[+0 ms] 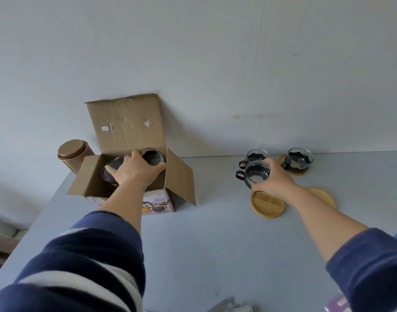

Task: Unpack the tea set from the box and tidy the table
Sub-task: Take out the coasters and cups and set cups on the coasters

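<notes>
An open cardboard box [134,136] stands at the table's far left, its lid flap upright against the wall. My left hand [134,171] reaches into it, fingers spread over glass pieces [152,157] inside; whether it grips one I cannot tell. My right hand [274,179] holds a glass cup with a black holder [256,174] just above a round bamboo coaster [268,204]. Two more such cups stand behind: one [257,155] at the back, one [300,159] on its own coaster. Another coaster [323,195] lies partly under my right forearm.
A copper-coloured tin [73,156] stands left of the box by the wall. The grey table [204,244] ends at the wall behind. Some grey packaging [231,307] and a purple item [341,304] lie at the near edge.
</notes>
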Tool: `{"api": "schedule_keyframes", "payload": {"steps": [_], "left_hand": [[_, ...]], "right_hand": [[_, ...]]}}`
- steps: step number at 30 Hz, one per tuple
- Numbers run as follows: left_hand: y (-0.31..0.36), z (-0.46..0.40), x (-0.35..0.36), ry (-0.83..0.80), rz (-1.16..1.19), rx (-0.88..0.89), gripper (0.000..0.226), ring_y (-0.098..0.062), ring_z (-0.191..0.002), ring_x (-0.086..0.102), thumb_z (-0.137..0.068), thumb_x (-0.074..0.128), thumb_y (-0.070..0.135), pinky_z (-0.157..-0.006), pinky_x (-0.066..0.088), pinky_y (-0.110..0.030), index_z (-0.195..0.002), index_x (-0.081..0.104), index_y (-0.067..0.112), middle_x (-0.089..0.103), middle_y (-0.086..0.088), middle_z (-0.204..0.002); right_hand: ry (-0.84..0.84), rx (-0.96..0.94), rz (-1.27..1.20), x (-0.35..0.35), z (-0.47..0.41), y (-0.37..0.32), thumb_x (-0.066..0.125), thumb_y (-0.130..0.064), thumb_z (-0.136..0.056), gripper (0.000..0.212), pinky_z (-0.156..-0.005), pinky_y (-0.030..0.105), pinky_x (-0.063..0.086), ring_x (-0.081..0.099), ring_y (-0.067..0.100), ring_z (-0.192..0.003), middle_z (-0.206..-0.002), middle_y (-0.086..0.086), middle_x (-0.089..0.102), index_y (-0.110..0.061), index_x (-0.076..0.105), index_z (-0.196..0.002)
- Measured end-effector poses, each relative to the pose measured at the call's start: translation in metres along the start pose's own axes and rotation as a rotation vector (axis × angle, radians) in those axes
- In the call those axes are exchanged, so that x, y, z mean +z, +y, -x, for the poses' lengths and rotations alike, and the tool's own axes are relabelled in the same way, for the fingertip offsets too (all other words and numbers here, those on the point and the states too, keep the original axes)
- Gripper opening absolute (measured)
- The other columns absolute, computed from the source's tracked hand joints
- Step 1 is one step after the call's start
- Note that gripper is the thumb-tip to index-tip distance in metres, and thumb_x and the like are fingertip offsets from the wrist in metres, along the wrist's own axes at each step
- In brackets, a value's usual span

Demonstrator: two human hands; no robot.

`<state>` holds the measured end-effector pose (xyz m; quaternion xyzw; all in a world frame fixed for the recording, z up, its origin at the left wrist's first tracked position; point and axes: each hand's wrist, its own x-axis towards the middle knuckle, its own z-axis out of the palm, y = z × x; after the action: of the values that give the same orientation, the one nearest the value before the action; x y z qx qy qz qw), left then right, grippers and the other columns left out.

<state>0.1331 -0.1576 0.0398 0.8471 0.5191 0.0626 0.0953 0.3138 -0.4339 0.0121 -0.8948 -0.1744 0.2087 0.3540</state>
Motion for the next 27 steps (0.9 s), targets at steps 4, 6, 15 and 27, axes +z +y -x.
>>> {"api": "schedule_keyframes", "payload": {"steps": [4,6,15,27], "left_hand": [[0.033,0.008,-0.025,0.112,0.103,0.157,0.093,-0.031,-0.127,0.048,-0.068,0.066,0.064,-0.106,0.034,-0.053,-0.142,0.033,0.017,0.047,-0.008,-0.139],[0.054,0.017,-0.025,0.099,0.225,0.249,0.092,-0.027,-0.127,0.046,-0.068,0.071,0.053,-0.102,0.040,-0.045,-0.142,0.033,0.013,0.047,-0.007,-0.139],[0.149,0.093,0.043,-0.257,0.312,0.510,0.089,-0.020,-0.129,0.043,-0.066,0.077,0.043,-0.105,0.040,-0.035,-0.141,0.038,0.016,0.047,-0.001,-0.138],[0.193,0.150,0.122,-0.505,0.311,0.515,0.090,-0.022,-0.129,0.040,-0.068,0.078,0.035,-0.102,0.045,-0.036,-0.145,0.035,0.019,0.043,0.000,-0.139]], "right_hand": [[0.025,0.007,-0.021,-0.012,0.006,0.000,0.079,-0.015,-0.067,0.085,-0.085,0.028,0.039,0.050,0.023,-0.117,-0.133,0.003,0.050,-0.017,0.035,-0.139],[0.036,0.018,-0.024,-0.019,0.009,0.004,0.078,-0.015,-0.067,0.084,-0.088,0.029,0.041,0.051,0.023,-0.117,-0.132,0.003,0.051,-0.017,0.035,-0.139],[0.060,0.089,-0.027,-0.060,0.013,0.055,0.079,-0.016,-0.068,0.086,-0.086,0.025,0.038,0.051,0.024,-0.120,-0.135,0.002,0.051,-0.020,0.033,-0.141],[0.039,0.235,0.047,-0.081,0.015,0.138,0.077,-0.033,-0.056,0.102,-0.102,0.040,0.044,0.046,0.030,-0.126,-0.138,0.005,0.046,-0.030,0.027,-0.145]]}}
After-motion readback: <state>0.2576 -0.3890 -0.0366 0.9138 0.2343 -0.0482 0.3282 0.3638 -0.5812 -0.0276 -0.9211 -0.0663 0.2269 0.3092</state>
